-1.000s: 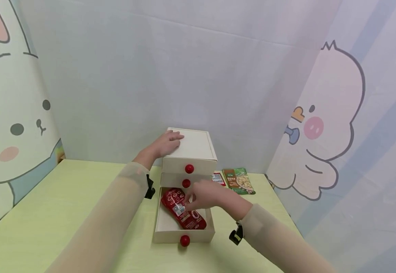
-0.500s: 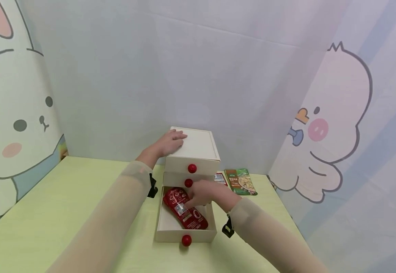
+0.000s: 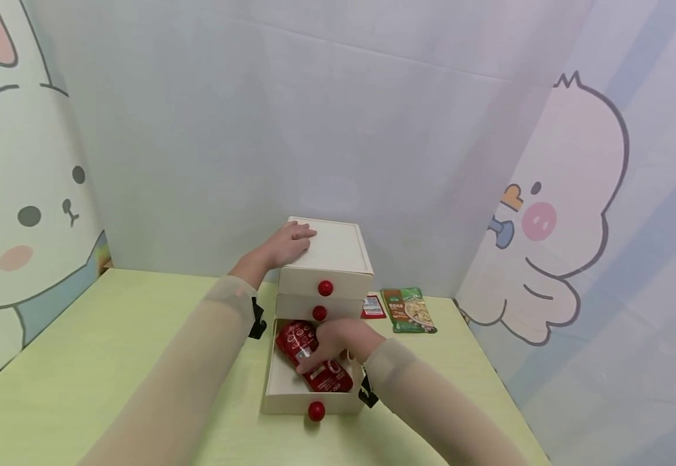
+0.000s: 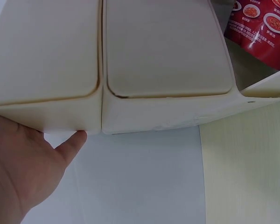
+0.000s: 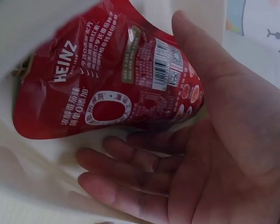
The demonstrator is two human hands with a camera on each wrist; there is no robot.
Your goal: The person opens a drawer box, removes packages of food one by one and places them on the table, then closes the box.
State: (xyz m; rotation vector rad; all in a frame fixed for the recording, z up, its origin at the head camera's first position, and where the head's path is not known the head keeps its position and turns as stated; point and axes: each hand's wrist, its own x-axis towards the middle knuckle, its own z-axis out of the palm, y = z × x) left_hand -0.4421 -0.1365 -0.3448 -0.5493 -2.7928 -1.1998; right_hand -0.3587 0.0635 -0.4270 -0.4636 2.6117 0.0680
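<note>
My left hand [image 3: 287,244] rests on the top left edge of a small white drawer cabinet [image 3: 335,246] with red knobs; in the left wrist view the thumb of this hand [image 4: 28,168] lies along the cabinet. The bottom drawer [image 3: 291,404] is pulled out and holds a red Heinz pouch [image 3: 327,378]. My right hand [image 3: 335,340] reaches into that drawer over the pouch. In the right wrist view, the thumb of the right hand [image 5: 233,121] lies at one side of the pouch [image 5: 107,79], and the loosely extended fingers are at the other side, not closed round it.
On the yellow-green table [image 3: 157,323], a green and brown food packet [image 3: 409,310] lies to the right of the cabinet. Beside it is a smaller red and white packet [image 3: 373,307], partly behind the cabinet. A grey-white curtain [image 3: 291,129] hangs behind.
My right hand has moved lower into the drawer, its thumb now stretched across the pouch. The left hand has stayed on the cabinet. The pouch shows no clear shift.
</note>
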